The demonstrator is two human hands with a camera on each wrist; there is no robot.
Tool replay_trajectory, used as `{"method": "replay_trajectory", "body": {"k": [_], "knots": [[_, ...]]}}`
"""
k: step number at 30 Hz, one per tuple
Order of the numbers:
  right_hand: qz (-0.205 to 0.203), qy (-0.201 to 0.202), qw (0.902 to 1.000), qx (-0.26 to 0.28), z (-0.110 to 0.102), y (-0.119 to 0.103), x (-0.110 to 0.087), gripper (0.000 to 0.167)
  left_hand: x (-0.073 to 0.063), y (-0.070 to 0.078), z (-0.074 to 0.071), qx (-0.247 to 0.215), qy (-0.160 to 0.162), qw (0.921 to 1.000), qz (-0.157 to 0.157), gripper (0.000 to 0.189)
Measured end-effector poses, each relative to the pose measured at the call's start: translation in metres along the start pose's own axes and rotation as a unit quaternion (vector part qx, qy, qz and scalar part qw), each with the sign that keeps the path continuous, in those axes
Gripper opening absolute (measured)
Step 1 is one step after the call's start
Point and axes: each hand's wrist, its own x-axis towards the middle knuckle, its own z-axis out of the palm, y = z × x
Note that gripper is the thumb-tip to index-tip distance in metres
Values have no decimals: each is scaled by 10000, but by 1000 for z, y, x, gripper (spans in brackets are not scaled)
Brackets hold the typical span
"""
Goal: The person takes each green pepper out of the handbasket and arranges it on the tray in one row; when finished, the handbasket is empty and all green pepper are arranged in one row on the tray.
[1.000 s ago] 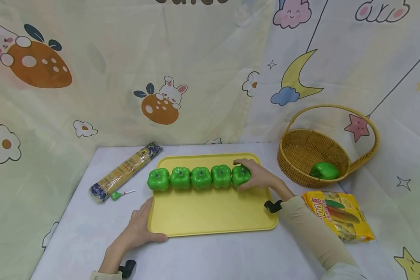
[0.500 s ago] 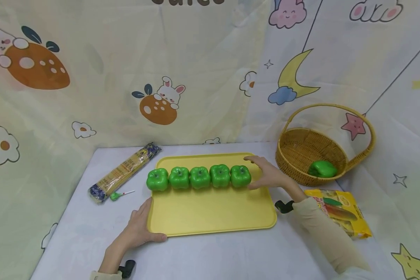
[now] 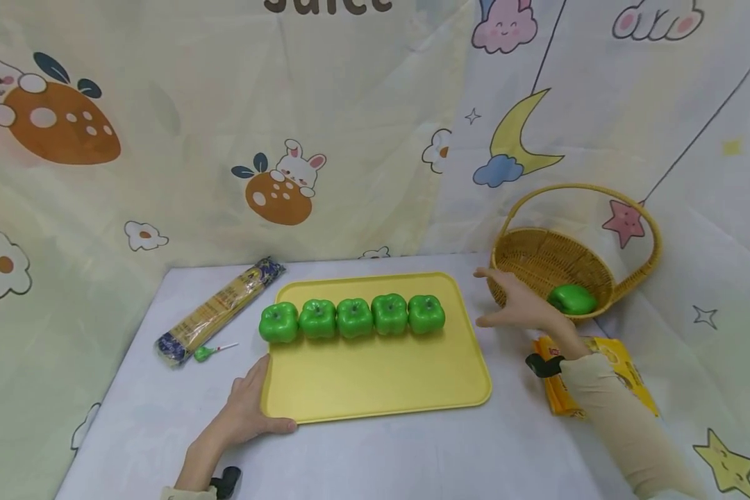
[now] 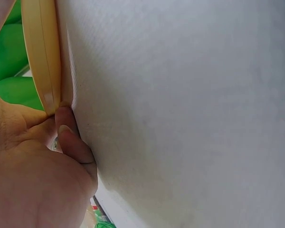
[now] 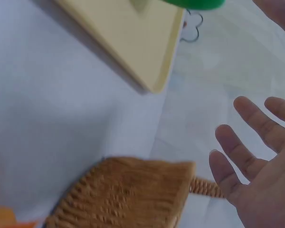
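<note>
A row of several green bell peppers lies across the yellow tray. My left hand holds the tray's near left corner, thumb along the front edge and fingers along the left side; up close, the left wrist view shows fingers bent against the rim. My right hand is in the air between the tray and the wicker basket, holding nothing. Its fingers are spread in the right wrist view. One more green bell pepper lies inside the basket.
A long clear packet of noodles lies at the table's back left, with a green lollipop beside it. A yellow candy bag sits on the right, partly under my right forearm. A printed cloth backdrop hangs behind the table.
My right hand has let go of the rightmost bell pepper and moved right, off the tray towards the basket. The left hand stays at the tray's corner. The head view shifts slightly.
</note>
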Motion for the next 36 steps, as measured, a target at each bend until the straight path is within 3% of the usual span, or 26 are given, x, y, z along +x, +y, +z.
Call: {"method": "replay_trajectory", "body": {"k": [13,27,36], "knots": [[356,367,9976,-463,-43,38,-23,90,-1,0,1,29,21,10000,27,151],[1209,298,9898,-689,-57,75,-35,93,-3,0,1,-101,-27,9999,84,150],[1375,251,9874,-742,-64,100,-34,90,-2,-1,2,-70,74,9999,56,151]]}}
